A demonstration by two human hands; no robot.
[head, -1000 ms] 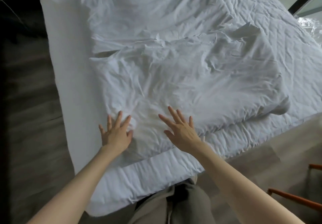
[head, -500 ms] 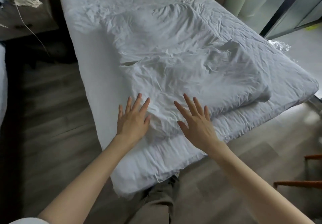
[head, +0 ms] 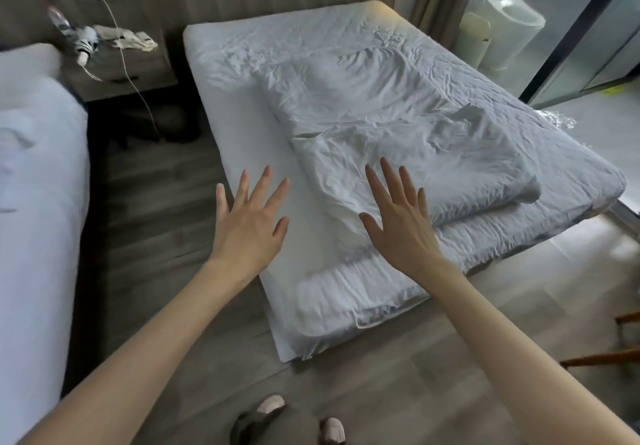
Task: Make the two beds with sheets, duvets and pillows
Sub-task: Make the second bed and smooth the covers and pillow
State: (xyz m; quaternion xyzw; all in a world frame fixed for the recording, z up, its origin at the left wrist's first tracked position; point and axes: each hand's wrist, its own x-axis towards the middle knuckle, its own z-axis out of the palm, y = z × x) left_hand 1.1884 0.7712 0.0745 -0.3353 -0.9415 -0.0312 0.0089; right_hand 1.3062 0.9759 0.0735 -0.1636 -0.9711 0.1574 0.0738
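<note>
Left hand (head: 247, 226) and right hand (head: 401, 226), fingers splayed, grip nothing over the bed (head: 239, 112).

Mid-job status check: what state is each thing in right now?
Duvet: folded, creased, not spread out.
Sheet: on the bed, wrinkled.
Left hand: open, fingers spread, over the bed's left edge.
Right hand: open, fingers spread, over the duvet's near edge.
Other bed: white bedding on it, blurred.
Nightstand: cluttered, cable hanging off.
</note>
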